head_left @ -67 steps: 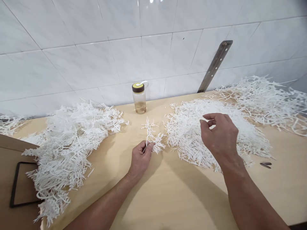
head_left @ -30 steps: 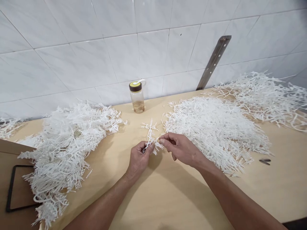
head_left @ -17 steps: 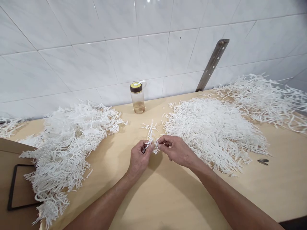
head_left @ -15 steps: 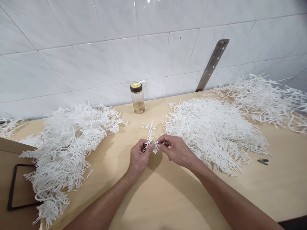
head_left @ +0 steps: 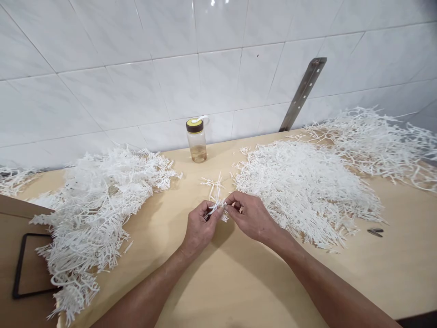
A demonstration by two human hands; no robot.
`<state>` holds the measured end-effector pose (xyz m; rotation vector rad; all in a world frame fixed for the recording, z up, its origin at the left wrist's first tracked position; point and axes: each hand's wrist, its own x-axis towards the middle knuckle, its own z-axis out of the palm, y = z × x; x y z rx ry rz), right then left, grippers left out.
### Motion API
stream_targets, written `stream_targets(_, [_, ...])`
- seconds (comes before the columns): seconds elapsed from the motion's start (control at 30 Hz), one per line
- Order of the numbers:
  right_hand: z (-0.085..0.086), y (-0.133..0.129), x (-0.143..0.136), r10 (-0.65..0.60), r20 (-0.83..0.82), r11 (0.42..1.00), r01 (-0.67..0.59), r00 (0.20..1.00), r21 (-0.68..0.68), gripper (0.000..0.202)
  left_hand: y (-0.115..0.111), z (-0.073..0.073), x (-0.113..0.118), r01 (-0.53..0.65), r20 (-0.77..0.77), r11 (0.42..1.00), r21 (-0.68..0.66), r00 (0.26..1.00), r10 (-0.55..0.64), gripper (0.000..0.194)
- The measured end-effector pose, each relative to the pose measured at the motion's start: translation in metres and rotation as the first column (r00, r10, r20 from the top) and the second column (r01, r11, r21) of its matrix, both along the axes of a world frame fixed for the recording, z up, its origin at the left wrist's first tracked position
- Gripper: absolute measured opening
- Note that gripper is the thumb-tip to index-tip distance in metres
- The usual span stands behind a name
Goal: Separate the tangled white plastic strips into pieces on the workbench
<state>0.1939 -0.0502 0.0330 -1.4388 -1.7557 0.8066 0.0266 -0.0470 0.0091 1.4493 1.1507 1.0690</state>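
My left hand is closed on a white branching plastic piece with thin twigs, pinched between thumb and fingers. My right hand is pinched at the same piece's right side, its fingertips almost touching the left thumb. Small twigs hang below the fingertips. A few loose white twigs lie on the table just beyond the hands. To the right of my right hand spreads a broad heap of white twiggy pieces. Another heap of larger white branched pieces lies on the left.
A bottle with a yellow-and-black lid stands at the back. A metal strip leans on the tiled wall. Long white branches lie at the far right. Small dark snips rest at right. A brown box stands at left.
Both hands and the white piece have shifted very slightly to the right. The fingertips of my right hand are a little closer to the left thumb.
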Motion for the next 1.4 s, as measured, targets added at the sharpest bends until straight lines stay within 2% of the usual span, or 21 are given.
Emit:
stream_targets(0.47, [0.009, 0.000, 0.004, 0.057, 0.044, 0.997, -0.055, 0.997, -0.061, 0.023, 0.000, 0.000, 0.000, -0.007, -0.094, 0.997, 0.072, 0.996, 0.014, 0.027])
stream_targets(0.73, [0.008, 0.001, 0.002, 0.021, 0.107, 1.000, -0.023, 0.994, 0.016, 0.017, 0.001, 0.001, 0.001, 0.064, -0.102, 0.998, 0.009, 0.993, -0.063, 0.029])
stream_targets(0.97, [-0.004, 0.000, -0.003, -0.025, 0.306, 0.976, -0.043, 0.952, 0.213, 0.013, 0.003, 0.002, 0.000, 0.078, -0.097, 0.996, -0.044, 0.992, -0.082, 0.034])
stream_targets(1.17, [-0.010, 0.003, -0.008, -0.114, 0.423, 0.955, -0.017, 0.899, 0.295, 0.015, 0.003, 0.002, -0.001, 0.080, -0.038, 0.994, -0.081, 0.996, -0.083, 0.034])
stream_targets(1.27, [-0.004, 0.011, 0.009, -0.266, 0.374, 0.910, 0.103, 0.888, 0.403, 0.020, -0.003, 0.002, 0.000, 0.131, 0.006, 0.990, -0.046, 0.991, -0.131, 0.034])
stream_targets(1.33, [0.004, 0.015, 0.030, -0.437, 0.263, 0.820, 0.260, 0.860, 0.511, 0.016, -0.006, 0.001, 0.001, 0.134, 0.025, 0.990, -0.039, 0.991, -0.133, 0.036])
stream_targets(1.4, [0.013, 0.017, 0.052, -0.572, 0.164, 0.725, 0.402, 0.804, 0.560, 0.011, -0.006, 0.001, 0.002, 0.089, 0.043, 0.995, -0.041, 0.995, -0.087, 0.038])
